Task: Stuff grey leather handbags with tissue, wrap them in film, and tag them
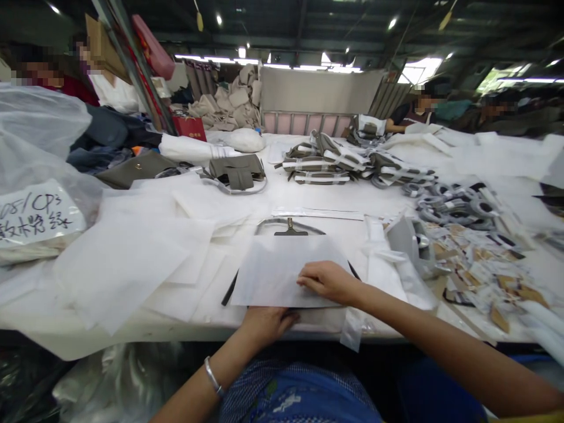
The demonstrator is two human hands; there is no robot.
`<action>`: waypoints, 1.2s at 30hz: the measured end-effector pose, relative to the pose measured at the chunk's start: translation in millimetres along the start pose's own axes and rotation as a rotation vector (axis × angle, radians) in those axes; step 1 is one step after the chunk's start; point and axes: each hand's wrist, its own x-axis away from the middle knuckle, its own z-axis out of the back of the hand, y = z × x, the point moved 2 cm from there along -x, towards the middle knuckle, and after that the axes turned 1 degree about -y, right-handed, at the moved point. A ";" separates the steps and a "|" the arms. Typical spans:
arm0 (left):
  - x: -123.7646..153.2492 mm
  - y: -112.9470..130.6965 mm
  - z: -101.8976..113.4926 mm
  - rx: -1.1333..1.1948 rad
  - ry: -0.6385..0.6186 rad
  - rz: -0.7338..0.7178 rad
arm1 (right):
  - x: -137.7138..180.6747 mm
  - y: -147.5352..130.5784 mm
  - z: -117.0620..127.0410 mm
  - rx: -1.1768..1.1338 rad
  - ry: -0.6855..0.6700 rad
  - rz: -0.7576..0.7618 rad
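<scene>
A white sheet [268, 267] lies over a dark grey-green handbag, whose flap clasp strip [291, 233] and curved handle [273, 222] show beyond its far edge. Dark strap ends [230, 288] stick out at the sides. My right hand [325, 280] rests on top of the sheet, fingers curled together, with nothing visible in them. At the near edge is my left hand [267, 323], its thumb showing and its other fingers partly hidden under the sheet and bag edge; I cannot make out its grip.
Loose white sheets [127, 252] spread to the left, beside a labelled plastic bag [39, 176]. Finished-looking handbags [321, 158] are stacked at the back. Rolled grey handles [458, 202] and small tagged pieces [480, 264] lie at right. A co-worker [418, 111] is at far right.
</scene>
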 end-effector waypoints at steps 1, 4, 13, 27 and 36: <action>0.0 0.3 -0.3 -0.005 -0.007 -0.005 | -3.4 4.5 -4.2 0.027 0.047 -0.001; -0.2 1.4 0.7 0.003 -0.025 -0.035 | -7.7 16.0 -19.7 0.139 0.072 0.048; 1.2 1.2 1.4 -0.018 -0.078 -0.027 | 1.6 43.9 -24.7 0.117 -0.109 0.087; 11.1 21.9 27.8 -0.168 -0.109 -0.108 | 9.8 47.7 -36.3 0.155 -0.031 0.129; -49.8 24.2 69.1 -0.012 -0.058 -0.116 | 12.4 50.1 -39.4 0.114 0.019 0.135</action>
